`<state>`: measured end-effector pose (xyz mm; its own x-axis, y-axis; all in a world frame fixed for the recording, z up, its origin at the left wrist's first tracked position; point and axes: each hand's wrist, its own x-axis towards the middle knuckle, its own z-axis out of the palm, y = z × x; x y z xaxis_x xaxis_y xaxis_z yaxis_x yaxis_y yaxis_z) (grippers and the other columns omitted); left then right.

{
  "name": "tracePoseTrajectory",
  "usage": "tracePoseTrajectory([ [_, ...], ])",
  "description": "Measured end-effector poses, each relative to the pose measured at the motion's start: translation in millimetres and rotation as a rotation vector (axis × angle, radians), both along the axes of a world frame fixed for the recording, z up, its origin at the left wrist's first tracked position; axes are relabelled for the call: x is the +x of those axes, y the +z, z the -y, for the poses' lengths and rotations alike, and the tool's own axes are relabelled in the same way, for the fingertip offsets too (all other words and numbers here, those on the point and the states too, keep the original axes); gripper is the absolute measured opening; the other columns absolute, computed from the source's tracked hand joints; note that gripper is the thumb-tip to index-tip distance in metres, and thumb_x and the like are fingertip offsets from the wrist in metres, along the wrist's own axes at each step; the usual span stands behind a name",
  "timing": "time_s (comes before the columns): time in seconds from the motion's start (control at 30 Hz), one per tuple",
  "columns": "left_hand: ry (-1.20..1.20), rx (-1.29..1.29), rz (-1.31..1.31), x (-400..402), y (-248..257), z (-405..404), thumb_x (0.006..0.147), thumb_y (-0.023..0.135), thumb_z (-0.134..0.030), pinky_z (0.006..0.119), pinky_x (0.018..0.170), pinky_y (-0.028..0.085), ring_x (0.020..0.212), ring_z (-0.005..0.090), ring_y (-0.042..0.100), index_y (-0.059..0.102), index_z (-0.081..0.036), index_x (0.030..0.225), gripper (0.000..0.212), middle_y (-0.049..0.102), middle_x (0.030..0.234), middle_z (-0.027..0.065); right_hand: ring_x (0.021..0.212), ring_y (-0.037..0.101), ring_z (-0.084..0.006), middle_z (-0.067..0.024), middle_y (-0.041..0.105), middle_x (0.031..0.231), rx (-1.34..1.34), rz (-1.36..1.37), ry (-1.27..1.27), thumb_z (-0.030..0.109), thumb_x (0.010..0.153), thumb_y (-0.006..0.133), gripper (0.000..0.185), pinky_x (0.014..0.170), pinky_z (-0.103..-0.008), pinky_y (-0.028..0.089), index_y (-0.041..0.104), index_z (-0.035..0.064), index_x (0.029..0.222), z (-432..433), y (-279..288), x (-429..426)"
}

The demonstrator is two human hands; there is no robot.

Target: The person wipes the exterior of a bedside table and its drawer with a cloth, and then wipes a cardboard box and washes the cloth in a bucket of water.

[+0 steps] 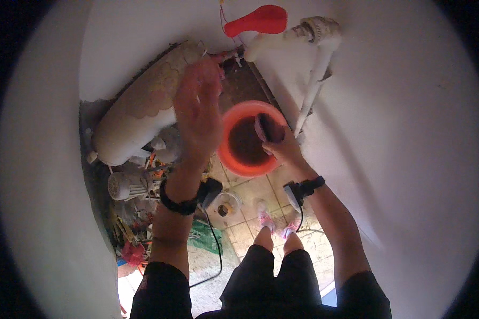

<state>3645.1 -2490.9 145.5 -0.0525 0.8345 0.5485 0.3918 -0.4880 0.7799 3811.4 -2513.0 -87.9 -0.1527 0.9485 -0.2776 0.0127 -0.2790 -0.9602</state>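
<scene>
My right hand (285, 147) grips a dark, rounded, cup-like vessel (269, 128) by its near side. It is tilted over an orange-red plastic tub (250, 169), and the tub's inside looks dark. I cannot make out what either contains. My left hand (199, 105) is raised to the left of the tub, in front of a large pale cylindrical tank (133, 119). It is blurred, with its fingers pointing towards a pipe fitting (239, 54) in the corner. Whether it touches anything there is unclear. Both wrists carry black straps with small devices.
White pipe (317, 71) runs down the right wall. A red paddle-shaped object (259, 22) is at the top. On the left lie a finned electric motor (121, 186) and clutter. A clear round container (227, 205) and green plastic bag (203, 237) are near my feet.
</scene>
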Motion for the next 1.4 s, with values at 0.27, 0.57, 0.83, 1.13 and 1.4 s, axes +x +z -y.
tracePoseTrajectory([
  [0.27,0.339,0.516,-0.960,73,100,-34,0.096,0.052,-0.032,0.040,0.066,0.053,0.072,0.0274,0.065,0.063,-0.005,0.096,0.029,0.066,0.079,0.0123,0.073,0.066,-0.0148,-0.0067,0.065,0.097,-0.098,-0.479,0.005,0.015,0.083,0.073,0.054,0.059,-0.0313,0.056,0.044,0.0078,0.128,-31,112,-18],
  [0.57,0.516,0.156,-1.005,93,99,-19,0.096,0.055,-0.033,0.045,0.054,0.051,0.057,0.0329,0.062,0.057,-0.006,0.082,0.030,0.062,0.065,0.0148,0.065,0.063,-0.0160,-0.0069,0.062,0.099,-0.085,-0.720,0.053,0.005,0.076,0.074,0.060,0.054,-0.0298,0.057,0.044,0.0106,0.128,-36,112,-26],
  [0.83,0.768,-0.164,-1.032,93,102,-45,0.094,0.056,-0.036,0.047,0.057,0.052,0.060,0.0365,0.063,0.058,-0.006,0.083,0.032,0.062,0.066,0.0167,0.069,0.062,-0.0163,-0.0091,0.060,0.109,0.196,-0.642,-0.054,0.007,0.069,0.078,0.084,0.054,-0.0302,0.057,0.034,0.0145,0.140,-37,105,-50],
  [1.13,0.762,0.059,-1.041,98,93,-27,0.093,0.047,-0.049,0.046,0.071,0.055,0.077,0.0360,0.068,0.069,-0.013,0.091,0.042,0.069,0.081,0.0142,0.067,0.066,-0.0242,-0.0159,0.059,0.113,0.380,-0.620,-0.067,0.009,0.068,0.077,0.090,0.054,-0.0332,0.057,0.026,0.0125,0.141,-51,89,-69],
  [1.4,0.759,0.006,-1.016,90,88,-35,0.092,0.045,-0.050,0.047,0.074,0.055,0.081,0.0356,0.069,0.070,-0.016,0.090,0.043,0.072,0.085,0.0107,0.120,0.052,-0.0201,-0.0140,0.049,0.133,0.144,-0.434,-0.062,0.005,0.067,0.079,0.086,0.098,-0.0341,0.046,0.032,0.0027,0.140,-26,127,-45],
])
